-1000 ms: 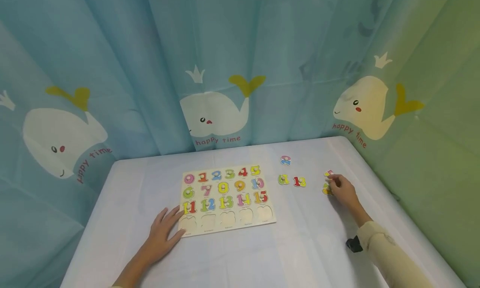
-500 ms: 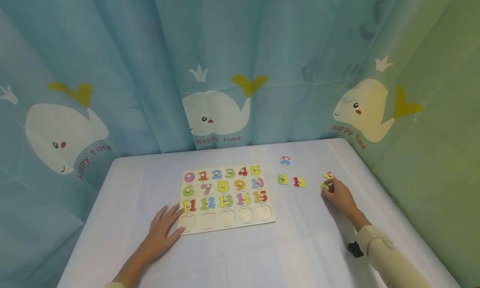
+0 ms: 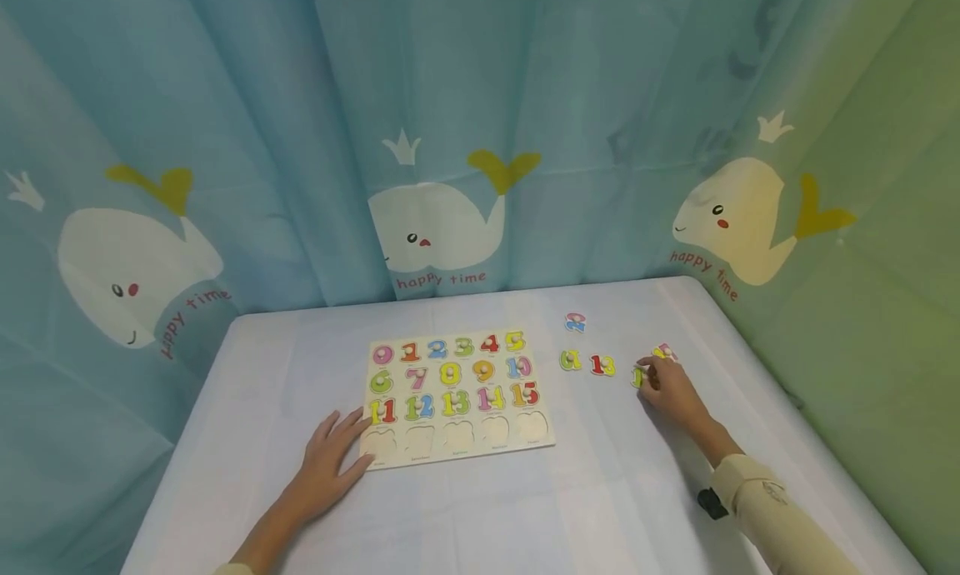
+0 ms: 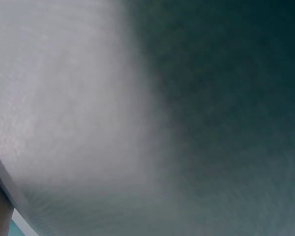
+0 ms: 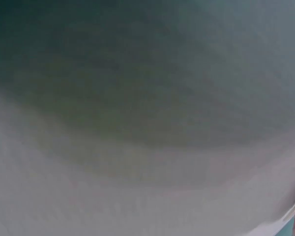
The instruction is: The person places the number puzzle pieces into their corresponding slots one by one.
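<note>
In the head view my right hand (image 3: 673,392) pinches a yellow-green number puzzle piece (image 3: 637,377), partly hidden by the fingers. Just behind that hand lies a pink and yellow number piece (image 3: 664,352). My left hand (image 3: 330,462) has its fingers spread, the tips resting on the left edge of a wooden number puzzle board (image 3: 457,452). Knobbed numbers from 0 to 15 sit in the board's upper rows. Its front row shows bare recesses. Both wrist views are blurred and show mostly pale and dark green surfaces, with only a sliver of hand at a lower corner.
Right of the board lie a red and yellow piece (image 3: 602,365), a green and yellow piece (image 3: 571,360) and a pink and blue piece (image 3: 575,322). A black object (image 3: 712,504) is by the right sleeve. Whale-printed curtains (image 3: 450,100) stand behind the white table (image 3: 480,525).
My right hand has shifted a little left, and the yellow-green piece has moved left with it, away from the pink and yellow piece. My left hand stays on the board's edge.
</note>
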Motion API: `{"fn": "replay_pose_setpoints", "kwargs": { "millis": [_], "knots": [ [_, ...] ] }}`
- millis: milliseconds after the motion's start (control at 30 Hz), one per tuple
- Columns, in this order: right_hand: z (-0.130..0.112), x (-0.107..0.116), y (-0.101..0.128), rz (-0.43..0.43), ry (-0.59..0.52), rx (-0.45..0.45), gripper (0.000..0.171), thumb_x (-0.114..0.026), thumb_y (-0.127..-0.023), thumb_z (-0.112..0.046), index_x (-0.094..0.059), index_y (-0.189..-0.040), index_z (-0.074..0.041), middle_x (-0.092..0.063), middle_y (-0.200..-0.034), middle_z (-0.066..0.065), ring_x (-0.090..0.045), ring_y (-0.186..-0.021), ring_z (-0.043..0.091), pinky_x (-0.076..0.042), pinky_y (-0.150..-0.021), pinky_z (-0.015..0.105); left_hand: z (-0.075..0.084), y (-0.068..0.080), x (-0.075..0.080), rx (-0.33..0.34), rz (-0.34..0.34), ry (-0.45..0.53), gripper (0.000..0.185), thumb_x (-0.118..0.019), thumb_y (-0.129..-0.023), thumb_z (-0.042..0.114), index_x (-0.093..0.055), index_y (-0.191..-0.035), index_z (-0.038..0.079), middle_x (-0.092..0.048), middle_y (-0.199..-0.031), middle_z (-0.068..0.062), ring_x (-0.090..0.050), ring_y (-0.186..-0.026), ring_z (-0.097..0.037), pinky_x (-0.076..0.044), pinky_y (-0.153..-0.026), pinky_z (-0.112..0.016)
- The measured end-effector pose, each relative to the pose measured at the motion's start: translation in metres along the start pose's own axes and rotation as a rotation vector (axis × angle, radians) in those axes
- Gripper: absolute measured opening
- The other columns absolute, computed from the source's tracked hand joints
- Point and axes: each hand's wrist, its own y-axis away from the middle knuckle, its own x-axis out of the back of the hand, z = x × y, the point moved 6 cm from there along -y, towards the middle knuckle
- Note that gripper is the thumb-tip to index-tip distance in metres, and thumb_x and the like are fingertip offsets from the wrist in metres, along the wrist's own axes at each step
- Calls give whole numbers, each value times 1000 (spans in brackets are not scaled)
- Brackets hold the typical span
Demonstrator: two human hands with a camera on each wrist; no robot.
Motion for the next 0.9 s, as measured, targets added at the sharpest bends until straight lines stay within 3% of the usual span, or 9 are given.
{"fn": "replay_pose_setpoints", "kwargs": {
  "millis": [200,433,667,900],
  "knots": [
    [-18,1,-3,30,-72,-13,36,-57,-78,8,-51,-113,12,-53,-81,11,-49,-72,21,-44,-62,35,3,0,3,-10,0,6,49,-67,-85,20,-54,-130,6,-44,-139,-18,-24,-130,-46,-16,-100,-67],
    [-83,-18,-19,-34,-132,82,37,-60,-80,5,-52,-116,7,-56,-84,7,-52,-76,19,-47,-65,32,6,2,2,-32,5,0,48,-65,-84,17,-54,-129,5,-45,-139,-18,-24,-130,-47,-16,-100,-66],
    [-149,-63,-22,-137,-122,186,37,-64,-80,2,-54,-116,3,-53,-83,0,-50,-75,13,-47,-65,27,8,2,3,-45,-18,16,46,-61,-86,12,-53,-131,3,-43,-140,-19,-23,-130,-47,-14,-101,-66],
    [-236,-119,-16,-354,-71,380,35,-64,-81,-5,-56,-115,-9,-49,-83,-7,-45,-77,8,-43,-67,21,7,3,6,-21,-33,23,47,-59,-85,8,-52,-132,2,-42,-141,-19,-22,-131,-47,-13,-102,-65]
  ]
}}
